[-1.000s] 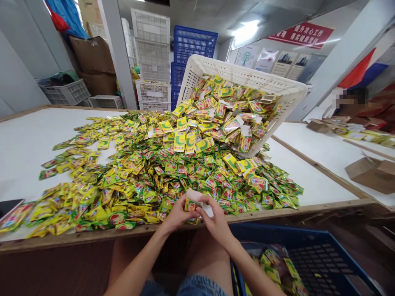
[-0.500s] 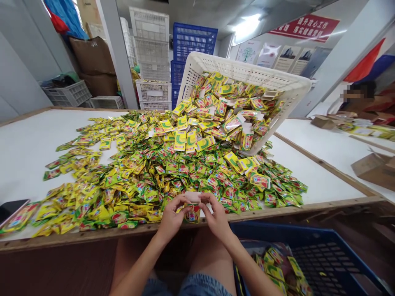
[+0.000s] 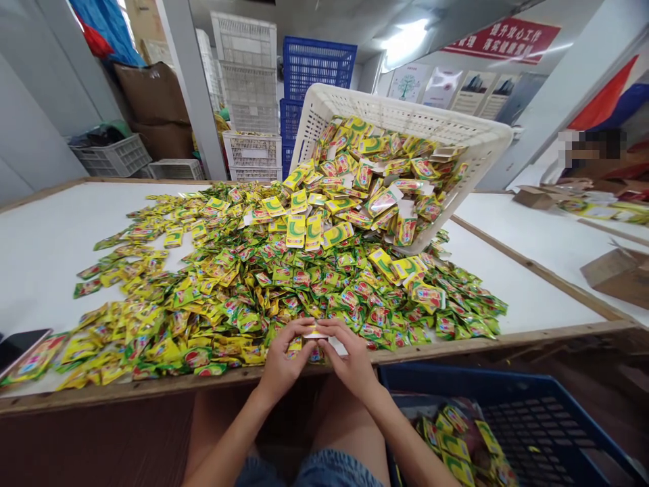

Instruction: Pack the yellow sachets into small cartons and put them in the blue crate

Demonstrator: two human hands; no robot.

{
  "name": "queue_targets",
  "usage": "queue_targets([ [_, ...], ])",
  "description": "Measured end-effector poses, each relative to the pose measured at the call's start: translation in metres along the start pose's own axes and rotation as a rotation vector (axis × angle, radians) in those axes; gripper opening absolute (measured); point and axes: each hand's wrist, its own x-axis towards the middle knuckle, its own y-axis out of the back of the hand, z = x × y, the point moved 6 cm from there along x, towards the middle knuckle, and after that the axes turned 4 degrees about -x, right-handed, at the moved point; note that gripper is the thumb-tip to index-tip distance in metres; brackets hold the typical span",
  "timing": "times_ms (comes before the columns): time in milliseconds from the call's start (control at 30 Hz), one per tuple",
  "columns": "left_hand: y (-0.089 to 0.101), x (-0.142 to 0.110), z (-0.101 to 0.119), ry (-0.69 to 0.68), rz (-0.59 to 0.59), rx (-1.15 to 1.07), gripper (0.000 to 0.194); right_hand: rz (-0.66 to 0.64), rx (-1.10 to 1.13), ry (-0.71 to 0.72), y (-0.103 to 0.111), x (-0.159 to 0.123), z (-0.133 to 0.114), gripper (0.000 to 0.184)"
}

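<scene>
At the table's front edge, both hands meet on a small yellow-and-white carton (image 3: 315,332). My left hand (image 3: 284,355) pinches its left end, fingers on top and thumb beneath. My right hand (image 3: 351,355) grips the other end the same way, its fingertips close to the left ones. Fingers cover most of the carton, and a white flap edge shows between them. Around the hands lies a wide heap of small green and yellow sachets (image 3: 243,284). Beyond it, a tilted white crate (image 3: 430,111) spills yellow cartons (image 3: 295,230), several with open flaps, onto the heap.
A blue crate (image 3: 547,392) holding packed cartons (image 3: 453,445) stands low at my right. A phone (image 3: 23,345) lies at the table's left edge. White crates (image 3: 246,74) and blue crates (image 3: 319,67) are stacked behind. Cardboard boxes (image 3: 616,274) and a person (image 3: 595,149) are at far right.
The carton's pale flap stood up between my hands and is now folded down under my fingertips. Both hands have drawn closer together over the carton.
</scene>
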Motion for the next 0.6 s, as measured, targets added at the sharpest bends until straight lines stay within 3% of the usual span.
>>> queue_targets([
  [200, -0.003, 0.001, 0.003, 0.021, 0.036, 0.028, 0.010, 0.065, 0.004, -0.058, 0.000, 0.000, 0.004, 0.014],
  [467, -0.014, 0.003, -0.013, 0.120, 0.280, -0.106, 0.015, 0.190, 0.007, -0.248, -0.005, 0.003, 0.012, 0.014],
  [600, -0.014, 0.002, -0.022, 0.076, 0.281, -0.118, 0.014, 0.216, 0.040, -0.203, -0.007, -0.003, 0.016, 0.014],
])
